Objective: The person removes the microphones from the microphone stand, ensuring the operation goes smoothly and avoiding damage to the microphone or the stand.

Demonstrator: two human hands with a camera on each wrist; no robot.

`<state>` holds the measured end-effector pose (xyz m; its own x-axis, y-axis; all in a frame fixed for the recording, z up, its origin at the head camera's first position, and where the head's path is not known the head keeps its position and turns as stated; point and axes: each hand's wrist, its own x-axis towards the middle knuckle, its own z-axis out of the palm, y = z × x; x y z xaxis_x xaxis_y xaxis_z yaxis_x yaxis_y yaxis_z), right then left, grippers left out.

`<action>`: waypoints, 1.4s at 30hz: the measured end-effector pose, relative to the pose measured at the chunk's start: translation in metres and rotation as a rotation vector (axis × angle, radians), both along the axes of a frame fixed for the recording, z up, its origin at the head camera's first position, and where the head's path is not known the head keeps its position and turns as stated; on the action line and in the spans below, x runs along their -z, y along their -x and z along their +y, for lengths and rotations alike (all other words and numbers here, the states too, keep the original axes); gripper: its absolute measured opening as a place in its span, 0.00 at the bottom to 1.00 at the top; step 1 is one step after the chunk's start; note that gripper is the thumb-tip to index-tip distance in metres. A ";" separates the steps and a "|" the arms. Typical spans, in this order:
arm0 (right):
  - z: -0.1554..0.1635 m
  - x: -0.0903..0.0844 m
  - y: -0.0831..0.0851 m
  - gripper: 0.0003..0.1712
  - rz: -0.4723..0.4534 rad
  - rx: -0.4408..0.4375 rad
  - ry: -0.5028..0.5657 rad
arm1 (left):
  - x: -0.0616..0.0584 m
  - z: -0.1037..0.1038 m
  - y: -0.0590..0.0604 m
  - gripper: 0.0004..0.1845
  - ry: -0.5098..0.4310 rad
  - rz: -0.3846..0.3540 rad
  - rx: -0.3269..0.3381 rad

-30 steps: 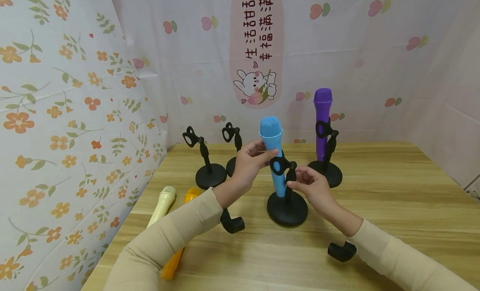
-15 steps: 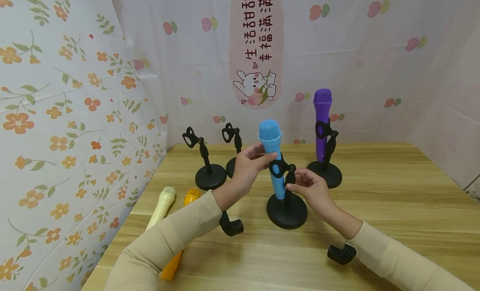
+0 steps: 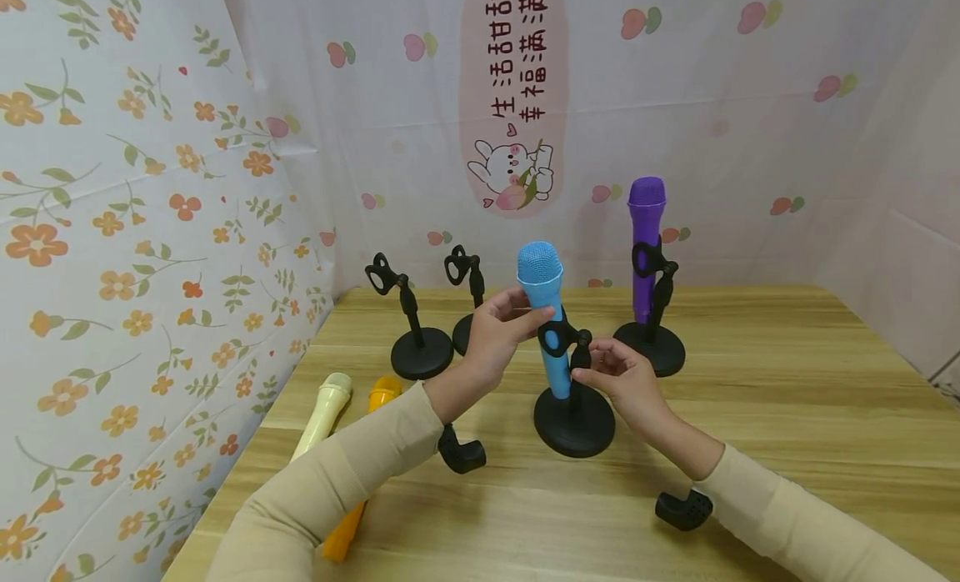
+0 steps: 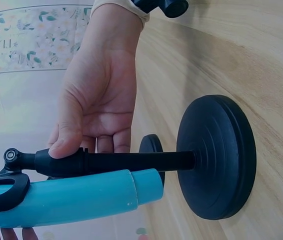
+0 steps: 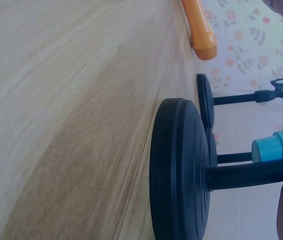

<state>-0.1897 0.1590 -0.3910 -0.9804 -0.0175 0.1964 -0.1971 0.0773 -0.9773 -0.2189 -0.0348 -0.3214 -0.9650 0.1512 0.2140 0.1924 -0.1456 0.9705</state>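
A light blue microphone (image 3: 542, 273) stands nearly upright, slightly tilted, through the ring clip of a black microphone stand (image 3: 574, 423). My left hand (image 3: 495, 336) holds the microphone just below its head, thumb on the near side. My right hand (image 3: 626, 382) pinches the stand's pole below the clip joint. In the left wrist view, the right thumb (image 4: 66, 145) presses on the pole, and the blue handle (image 4: 96, 197) runs alongside it. The right wrist view shows the round base (image 5: 179, 170) on the table; most of the right hand is out of frame there.
A purple microphone (image 3: 647, 223) sits in another stand (image 3: 656, 348) at the back right. Two bare stands (image 3: 420, 353) are at the back left. Cream (image 3: 322, 411) and orange microphones (image 3: 384, 390) lie on the wooden table (image 3: 787, 382) at left, partly behind the left sleeve.
The blue microphone and its stand have shifted slightly toward me, both hands with them. Over the last half second almost nothing has moved.
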 end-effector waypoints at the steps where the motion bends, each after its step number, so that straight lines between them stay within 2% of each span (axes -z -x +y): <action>1: 0.000 0.000 0.000 0.21 0.003 -0.004 0.001 | 0.000 0.000 0.000 0.19 0.001 0.003 -0.001; 8: 0.004 0.004 0.003 0.17 0.057 -0.024 -0.001 | 0.000 0.001 -0.002 0.20 -0.007 0.040 0.005; 18: 0.004 0.003 0.004 0.19 0.094 -0.041 -0.014 | 0.000 0.004 -0.004 0.21 -0.059 0.002 0.010; 25: 0.001 -0.001 0.000 0.20 0.081 -0.041 0.011 | 0.000 0.006 -0.007 0.21 -0.080 -0.007 -0.004; 34: 0.004 0.001 0.003 0.16 0.060 -0.058 0.042 | 0.002 0.008 -0.007 0.21 -0.119 -0.037 -0.022; 42: 0.006 0.003 0.007 0.16 0.060 -0.074 0.033 | 0.002 0.009 -0.007 0.19 -0.102 -0.006 -0.051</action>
